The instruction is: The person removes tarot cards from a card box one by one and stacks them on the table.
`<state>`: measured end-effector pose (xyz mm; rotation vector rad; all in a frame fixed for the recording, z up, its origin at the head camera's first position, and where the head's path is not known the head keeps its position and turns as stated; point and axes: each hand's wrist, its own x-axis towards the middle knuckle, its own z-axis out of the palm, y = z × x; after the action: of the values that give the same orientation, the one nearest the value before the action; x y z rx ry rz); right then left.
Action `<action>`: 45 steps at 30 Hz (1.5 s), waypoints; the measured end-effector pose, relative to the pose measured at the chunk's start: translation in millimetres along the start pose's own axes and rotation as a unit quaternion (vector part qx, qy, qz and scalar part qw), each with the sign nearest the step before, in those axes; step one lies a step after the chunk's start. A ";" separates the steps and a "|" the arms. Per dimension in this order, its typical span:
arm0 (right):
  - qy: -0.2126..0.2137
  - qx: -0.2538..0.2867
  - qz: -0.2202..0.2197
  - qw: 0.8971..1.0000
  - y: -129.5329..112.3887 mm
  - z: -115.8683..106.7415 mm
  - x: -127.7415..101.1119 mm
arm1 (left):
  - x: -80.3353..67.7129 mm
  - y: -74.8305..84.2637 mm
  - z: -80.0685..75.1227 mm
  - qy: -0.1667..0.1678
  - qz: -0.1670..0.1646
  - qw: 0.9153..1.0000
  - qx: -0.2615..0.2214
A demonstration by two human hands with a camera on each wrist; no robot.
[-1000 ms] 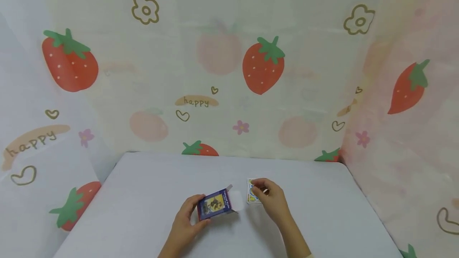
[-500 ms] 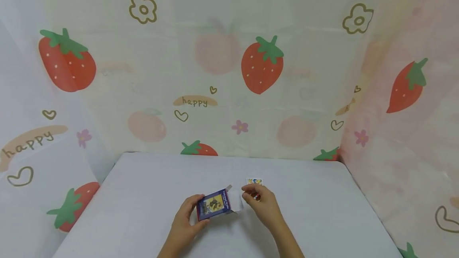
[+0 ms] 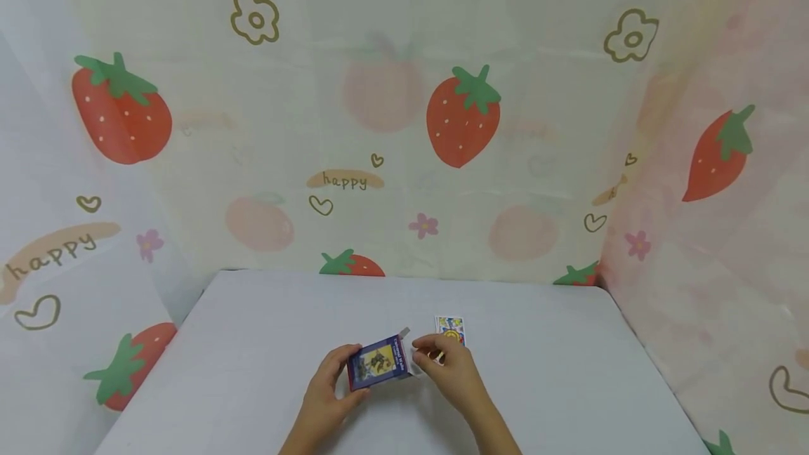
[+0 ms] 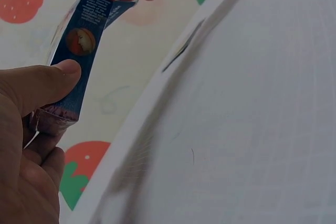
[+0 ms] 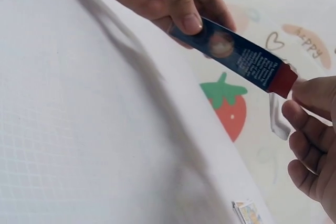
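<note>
My left hand (image 3: 327, 386) grips a dark blue card box (image 3: 374, 364) with a yellow picture on its face, tilted over the white table. Seen from the left wrist, the thumb (image 4: 65, 73) presses the box's narrow side. The box's open end points right, where a white flap (image 5: 278, 119) and a small red side flap (image 5: 283, 81) stick out. My right hand (image 3: 456, 376) has its thumb and forefinger at this end, pinching the flap's edge. Just behind the right hand lies a small stack of colourful cards (image 3: 450, 325), partly covered by it.
The white-covered table (image 3: 278, 314) reaches back to a curtain (image 3: 404, 160) printed with strawberries, flowers and hearts. Similar curtain panels stand at the left and right sides.
My right hand has moved left from over the cards to the box's open end, uncovering more of the stack. My left hand and the box have stayed nearly still.
</note>
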<state>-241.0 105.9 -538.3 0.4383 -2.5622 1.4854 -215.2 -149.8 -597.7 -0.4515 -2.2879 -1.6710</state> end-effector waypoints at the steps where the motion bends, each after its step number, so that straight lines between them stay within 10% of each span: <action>1: -0.002 0.001 0.000 1.000 0.5 1.3 -0.3 | -0.1 -0.2 0.1 0.000 0.000 1.000 -0.002; 45: 0.014 -0.017 0.025 0.999 -0.7 5.4 0.0 | 1.3 5.1 -0.8 0.001 -0.035 0.999 -0.008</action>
<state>-240.6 100.8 -540.4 0.3487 -2.5920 1.4501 -214.3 -149.0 -592.5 -0.3774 -2.3168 -1.7218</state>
